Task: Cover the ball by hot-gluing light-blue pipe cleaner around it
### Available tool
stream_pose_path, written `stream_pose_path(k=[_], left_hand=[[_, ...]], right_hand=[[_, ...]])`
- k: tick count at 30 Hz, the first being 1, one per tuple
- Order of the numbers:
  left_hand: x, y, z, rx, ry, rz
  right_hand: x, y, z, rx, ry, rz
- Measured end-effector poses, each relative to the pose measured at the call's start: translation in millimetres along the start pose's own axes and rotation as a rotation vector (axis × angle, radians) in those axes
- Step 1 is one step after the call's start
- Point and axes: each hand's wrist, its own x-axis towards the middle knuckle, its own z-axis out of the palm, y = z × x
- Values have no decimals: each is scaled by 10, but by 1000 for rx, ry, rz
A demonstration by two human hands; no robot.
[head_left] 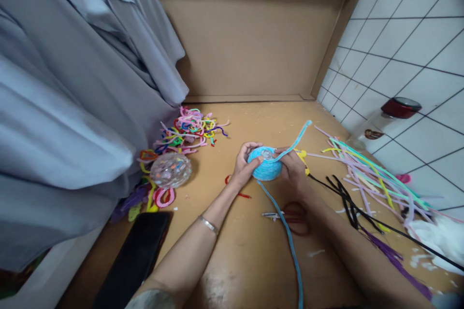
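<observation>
A round ball wrapped in light blue pipe cleaner [266, 170], with a clear, uncovered spot on top, is held above the table. My left hand [244, 164] grips its left side, thumb on the front. On its right side, my right hand [293, 166] pinches a blue pipe cleaner [299, 140] against the top; its free end sticks up to the right. Another blue strand [286, 227] runs from below the ball toward me. Behind my right hand a yellow tool [301, 156] with a black cord shows in part. Scissors [295, 218] lie below the ball.
Left are a clear ball with coloured specks [171, 170], a heap of colourful pipe cleaners [192, 128] and a black phone [134, 260]. Right are loose pipe cleaners [366, 169] and a red-lidded jar [377, 123]. Cardboard [250, 38] stands behind; a grey cloth [90, 96] hangs left.
</observation>
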Motion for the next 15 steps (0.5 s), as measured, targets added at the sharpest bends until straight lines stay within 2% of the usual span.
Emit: stream_pose_path(k=[4,8,15], left_hand=[[-1,-9,-7,1,-14,1],[0,-1,-3,3,-24,19],[-14,10,4,86,-8,23]], right_hand=[[62,-13,-24,134,-16,111],[107,-42,-53,154,-107,213],[94,-112,-40,172,-107,206]])
